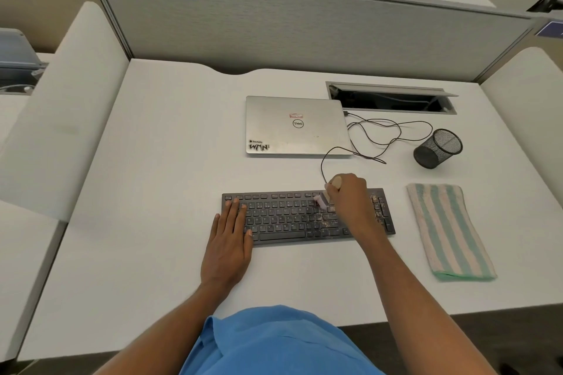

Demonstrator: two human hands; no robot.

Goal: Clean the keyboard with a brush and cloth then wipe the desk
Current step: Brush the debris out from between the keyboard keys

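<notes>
— Where's the brush (323, 199)?
— Gripped in the right hand (350, 196), bristles on the crumb-strewn right half of the keyboard (289, 216).
— And the left hand (228, 240)?
— Flat, fingers straight, on the keyboard's left end. The striped cloth (447, 231) lies on the bench (152, 192), to the right.

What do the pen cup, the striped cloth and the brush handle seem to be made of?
Pen cup: probably black metal mesh; its wall is see-through. Striped cloth: soft fabric, maybe terry; fuzzy, folded. Brush handle: pale, perhaps wood or plastic; the right hand hides most of it.
</notes>
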